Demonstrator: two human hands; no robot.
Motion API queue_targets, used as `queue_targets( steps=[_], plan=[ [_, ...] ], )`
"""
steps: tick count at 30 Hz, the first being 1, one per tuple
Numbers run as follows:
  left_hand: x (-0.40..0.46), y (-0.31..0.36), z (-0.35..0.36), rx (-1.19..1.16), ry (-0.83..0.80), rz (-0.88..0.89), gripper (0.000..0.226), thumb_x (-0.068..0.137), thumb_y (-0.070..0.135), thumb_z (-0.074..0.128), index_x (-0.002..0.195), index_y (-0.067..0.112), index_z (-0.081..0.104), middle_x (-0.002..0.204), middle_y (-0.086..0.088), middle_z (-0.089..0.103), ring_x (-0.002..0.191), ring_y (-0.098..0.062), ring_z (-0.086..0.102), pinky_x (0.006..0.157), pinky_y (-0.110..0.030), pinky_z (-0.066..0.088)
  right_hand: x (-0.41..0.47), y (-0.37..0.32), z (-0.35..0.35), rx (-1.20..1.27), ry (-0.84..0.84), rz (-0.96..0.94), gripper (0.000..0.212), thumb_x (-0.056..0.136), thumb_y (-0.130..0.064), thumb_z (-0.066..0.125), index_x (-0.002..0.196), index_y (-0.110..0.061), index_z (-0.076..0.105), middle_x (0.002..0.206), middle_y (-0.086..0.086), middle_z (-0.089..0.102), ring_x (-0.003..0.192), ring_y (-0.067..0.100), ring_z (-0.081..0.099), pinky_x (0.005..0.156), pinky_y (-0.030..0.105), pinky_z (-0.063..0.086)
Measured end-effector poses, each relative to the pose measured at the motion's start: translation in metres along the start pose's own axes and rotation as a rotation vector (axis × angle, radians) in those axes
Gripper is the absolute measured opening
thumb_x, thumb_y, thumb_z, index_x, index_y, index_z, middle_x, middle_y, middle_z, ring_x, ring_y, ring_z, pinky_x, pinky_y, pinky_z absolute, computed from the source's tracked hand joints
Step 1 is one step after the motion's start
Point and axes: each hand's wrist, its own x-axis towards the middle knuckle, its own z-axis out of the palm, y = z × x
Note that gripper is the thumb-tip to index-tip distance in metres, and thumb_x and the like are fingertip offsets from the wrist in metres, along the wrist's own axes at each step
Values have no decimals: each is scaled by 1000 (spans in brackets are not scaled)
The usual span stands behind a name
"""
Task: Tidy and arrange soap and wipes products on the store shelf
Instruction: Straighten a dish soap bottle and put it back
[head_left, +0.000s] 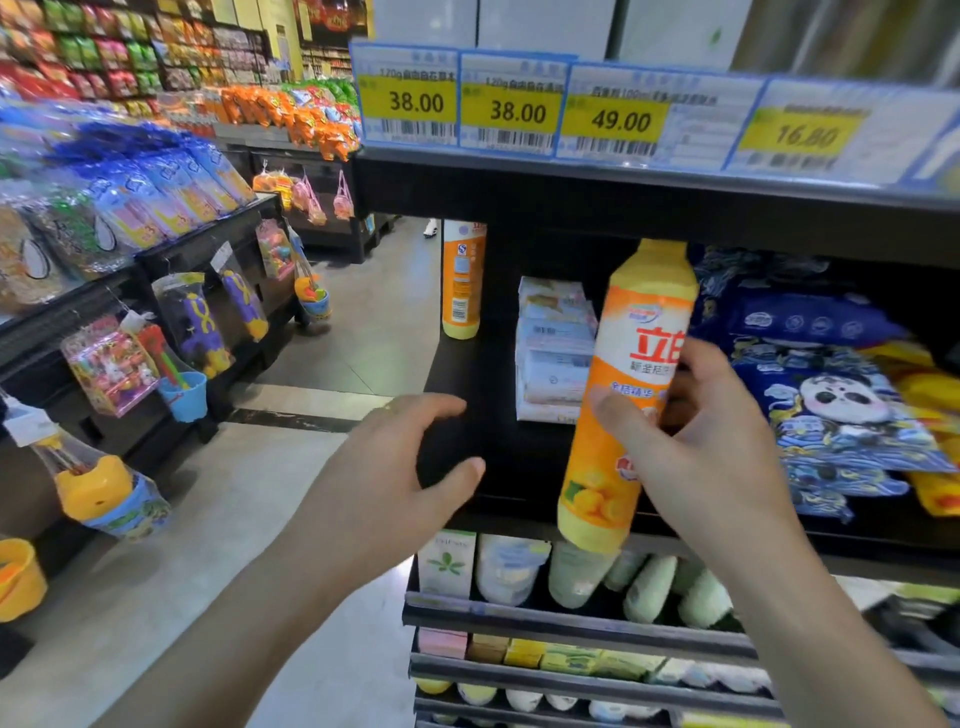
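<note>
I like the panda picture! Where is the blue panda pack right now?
In the head view, the blue panda-printed wipes pack lies on the right of the dark shelf, just right of the orange-and-yellow plastic bottle gripped by the right hand.

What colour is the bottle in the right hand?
Orange and yellow bottle, gripped by the right hand; seen in the head view.

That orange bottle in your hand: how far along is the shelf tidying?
Done: one orange bottle stands at the shelf's left end, by stacked wipes packs. In hand: the right hand grips a second bottle, tilted, not yet set down; the left hand is open. Left: the blue packs lie slanted and overlapping.
</note>
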Motion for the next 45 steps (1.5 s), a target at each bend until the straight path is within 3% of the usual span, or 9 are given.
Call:
queue_targets(
  steps=[5, 9, 15, 21, 24, 27, 34, 41, 45],
  plan=[
    [1, -6, 16, 212, -202, 38, 81, 88, 73, 57, 157, 44, 26, 160, 15, 34, 148, -8, 27, 120, -35, 34, 8, 12, -6, -146, 63, -41, 42, 90, -37, 75, 122, -40, 49, 103, -18, 67, 91, 1, 65, 75, 30, 52],
    [-4, -22, 23, 265, -239, 48, 74, 91, 71, 56, 156, 46, 29, 164, 18, 26, 152, -7, 20, 123, -34, 30, 10, 21, -4, -218, 86, -38, 43, 92, -33, 73, 123, -41, 43, 104, -24, 62, 93, -11, 57, 68, 13, 39],
    [0, -41, 22, 207, -213, 35, 76, 87, 71, 64, 153, 46, 38, 161, 24, 28, 148, 1, 21, 116, -30, 38, 11, 26, 9, -180, 153, -56, 59, 96, -28, 70, 146, -32, 39, 117, -16, 62, 96, 4, 61, 81, 26, 43],
    [4, -50, 19, 204, -225, 30, 84, 83, 73, 68, 155, 47, 35, 162, 23, 28, 149, -2, 23, 117, -33, 40, -7, 35, 26, -55, 335, -63, 88, 88, -19, 78, 157, -29, 24, 147, -4, 45, 137, 13, 47, 116, 44, 41],
    [7, -52, 16, 186, -252, 38, 83, 82, 72, 70, 154, 50, 34, 163, 25, 26, 150, -2, 20, 118, -35, 41, -41, 38, 52, -32, 466, -318, 73, 88, -17, 77, 150, -21, 38, 145, -5, 39, 138, 25, 42, 114, 43, 40],
    [10, -56, 12, 151, -279, 46, 83, 81, 71, 73, 153, 50, 38, 163, 27, 25, 150, -2, 18, 120, -40, 40, -47, 31, 73, 27, 300, -404, 44, 91, -20, 70, 131, -26, 55, 127, -13, 51, 118, 24, 57, 95, 39, 54],
    [13, -78, 7, 26, -311, 75, 82, 78, 74, 73, 151, 53, 43, 161, 38, 24, 149, 5, 22, 123, -42, 35, 30, -14, 124, -42, -135, -174, 41, 95, -26, 70, 133, -34, 55, 122, -17, 57, 106, 0, 61, 89, 23, 57],
    [17, -89, 8, -103, -343, 47, 84, 67, 82, 68, 145, 62, 45, 156, 48, 22, 148, 11, 26, 123, -44, 35, 132, -21, 182, -72, -12, 210, 79, 93, -27, 70, 156, -28, 24, 150, 8, 40, 129, 26, 49, 96, 38, 44],
    [16, -93, 10, -160, -327, 58, 81, 67, 81, 73, 142, 62, 48, 151, 53, 24, 141, 22, 27, 120, -31, 34, 169, -15, 202, -80, 80, 251, 78, 88, -30, 74, 151, -14, 31, 152, 12, 37, 137, 31, 45, 103, 37, 41]
  ],
)
